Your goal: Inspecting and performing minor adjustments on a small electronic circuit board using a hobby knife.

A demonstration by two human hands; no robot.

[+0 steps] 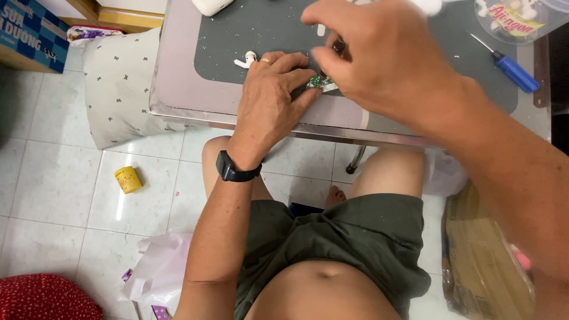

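Hiding green part (322, 80): right hand (379, 56).

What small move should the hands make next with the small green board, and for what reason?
Probably bring the right hand slightly lower onto the small green board. The left hand already presses it against the grey mat near the table edge, and the right fingertips sit just above it, pinching something too small to identify.

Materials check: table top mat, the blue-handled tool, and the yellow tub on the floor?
Dark grey mat: matte, looks like rubber or soft plastic; no glare. Blue-handled screwdriver: glossy plastic handle, thin shaft with a metallic shine. Small yellow tub: smooth, opaque, probably plastic. Table edge: mirror-like reflections, likely polished metal or glass.
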